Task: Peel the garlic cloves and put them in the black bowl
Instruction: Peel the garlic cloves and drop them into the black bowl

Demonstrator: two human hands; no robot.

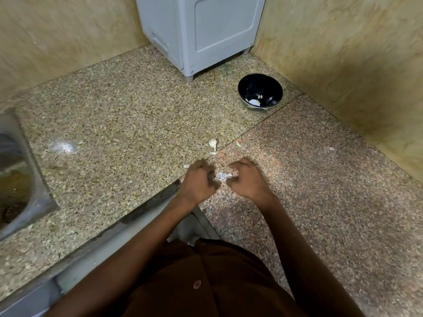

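Counter [142,106], speckled stone, fills most of the view; grey cabinet [201,30] at the back corner, sink [13,170] edge at far left. Black bowl [260,92] sits ahead and to the right of both hands, well apart from them, a few pale peeled pieces visible in its bottom. Right hand [248,179] is the nearer one to the bowl, so the drop-off likely goes that way, forward-right. Left hand [198,181] and right hand are both curled, close together low over the counter, pinching a small whitish clove [222,177] between them; mostly hidden by fingers, can't tell its long axis or how much skin is left. Judgement: mid-peel on this clove. One unpeeled clove [212,143] lies on the counter just ahead of the hands, between them and the bowl, tail pointing back toward the hands. Skin scraps [213,153] near it, another scrap [238,144] slightly right.
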